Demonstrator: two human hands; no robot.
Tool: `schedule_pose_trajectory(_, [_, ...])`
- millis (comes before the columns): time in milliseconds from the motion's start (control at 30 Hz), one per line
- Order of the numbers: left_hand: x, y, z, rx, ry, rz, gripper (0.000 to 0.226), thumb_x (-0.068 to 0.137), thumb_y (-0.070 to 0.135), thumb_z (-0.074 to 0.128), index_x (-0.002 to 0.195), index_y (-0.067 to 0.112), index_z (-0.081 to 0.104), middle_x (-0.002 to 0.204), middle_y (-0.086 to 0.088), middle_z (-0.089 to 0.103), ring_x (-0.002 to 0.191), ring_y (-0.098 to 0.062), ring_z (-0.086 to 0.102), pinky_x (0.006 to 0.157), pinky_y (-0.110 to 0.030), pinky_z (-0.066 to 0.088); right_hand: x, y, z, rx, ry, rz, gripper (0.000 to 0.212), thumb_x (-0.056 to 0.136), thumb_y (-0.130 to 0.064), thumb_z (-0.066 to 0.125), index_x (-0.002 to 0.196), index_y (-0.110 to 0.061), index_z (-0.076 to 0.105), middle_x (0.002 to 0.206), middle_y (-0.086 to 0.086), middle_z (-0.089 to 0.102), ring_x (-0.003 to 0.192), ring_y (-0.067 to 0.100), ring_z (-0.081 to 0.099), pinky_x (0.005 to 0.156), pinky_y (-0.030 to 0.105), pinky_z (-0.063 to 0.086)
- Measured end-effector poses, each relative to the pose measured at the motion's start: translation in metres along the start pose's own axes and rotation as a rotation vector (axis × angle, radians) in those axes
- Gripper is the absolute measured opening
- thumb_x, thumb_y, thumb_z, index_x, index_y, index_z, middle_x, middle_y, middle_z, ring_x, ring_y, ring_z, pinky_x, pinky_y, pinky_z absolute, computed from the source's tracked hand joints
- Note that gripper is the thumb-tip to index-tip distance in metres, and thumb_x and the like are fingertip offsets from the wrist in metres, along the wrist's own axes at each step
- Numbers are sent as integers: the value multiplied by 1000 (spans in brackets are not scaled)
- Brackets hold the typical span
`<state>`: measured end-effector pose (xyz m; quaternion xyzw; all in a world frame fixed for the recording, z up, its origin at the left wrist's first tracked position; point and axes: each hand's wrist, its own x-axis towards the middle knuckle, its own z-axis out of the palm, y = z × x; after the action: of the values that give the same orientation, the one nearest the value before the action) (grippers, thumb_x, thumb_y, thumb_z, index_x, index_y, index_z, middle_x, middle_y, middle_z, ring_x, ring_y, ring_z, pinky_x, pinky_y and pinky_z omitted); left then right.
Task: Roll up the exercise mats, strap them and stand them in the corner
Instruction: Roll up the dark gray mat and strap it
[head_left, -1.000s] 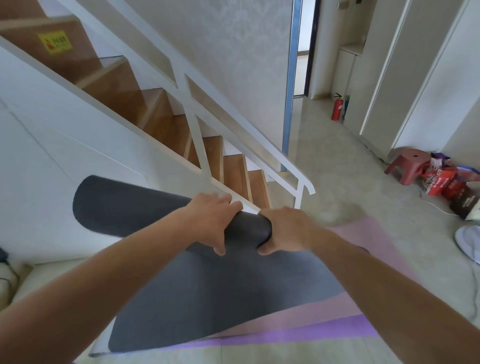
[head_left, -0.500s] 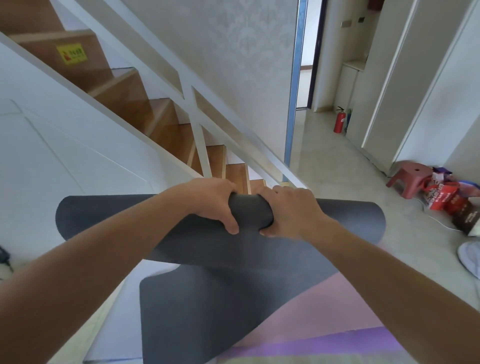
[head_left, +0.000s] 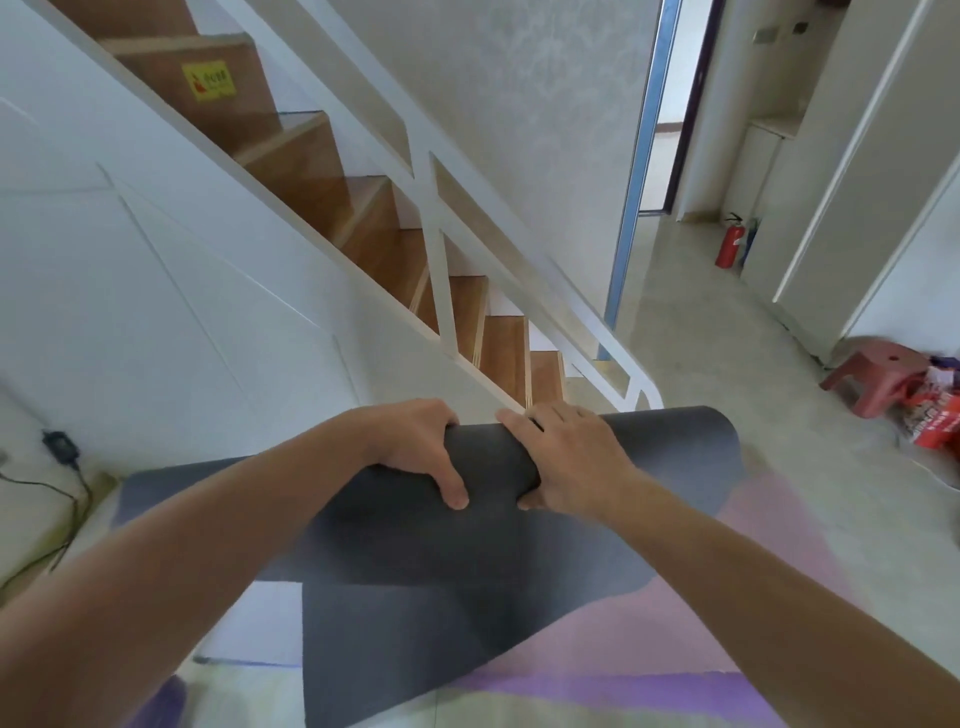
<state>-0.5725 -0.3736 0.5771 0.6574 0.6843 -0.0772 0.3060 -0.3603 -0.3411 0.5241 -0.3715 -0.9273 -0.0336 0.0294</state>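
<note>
A dark grey, partly rolled foam exercise mat (head_left: 649, 447) spans the frame's centre over a pink-and-purple mat (head_left: 727, 597); the left hand (head_left: 415, 447) and right hand (head_left: 571, 457) both grip its roll; wooden stairs (head_left: 363, 218) rise upper left.

Grey mat roll (head_left: 649, 457) lifted, right end now higher.

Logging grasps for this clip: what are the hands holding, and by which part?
The grey mat, at the middle of its rolled part: left hand and right hand grip it side by side.
</note>
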Motion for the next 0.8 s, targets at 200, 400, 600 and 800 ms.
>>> schedule_pose_trajectory(200, [-31,4,34,475,228,81,79,61,59,82,122,30,44,105,9,57,89,-16,57,81,-35,50,16,1,-5,253,-195,-83,49,73,-55,76,114,-38,56,94,-17,59,82,6,49,66,18,30])
schedule_pose_trajectory(400, [-29,-2,69,585,348,37,69,70,50,77,123,24,43,96,5,48,80,-18,53,73,-34,51,17,-5,11,373,-369,-96,50,69,-54,81,105,-42,49,94,-18,56,90,10,54,71,21,33])
schedule_pose_trajectory(600, [-17,-23,59,208,136,-125,68,52,59,82,106,27,55,90,10,60,83,-14,60,79,-35,54,2,-21,27,81,-217,-200,115,64,-68,77,152,-35,10,149,-2,38,133,22,39,113,43,29])
schedule_pose_trajectory(800, [-30,-31,47,-282,-130,-117,60,54,43,92,107,27,68,103,10,71,90,-12,68,82,-32,57,10,-29,37,106,-155,-230,90,69,-58,78,143,-33,33,134,-2,54,118,19,51,102,38,41])
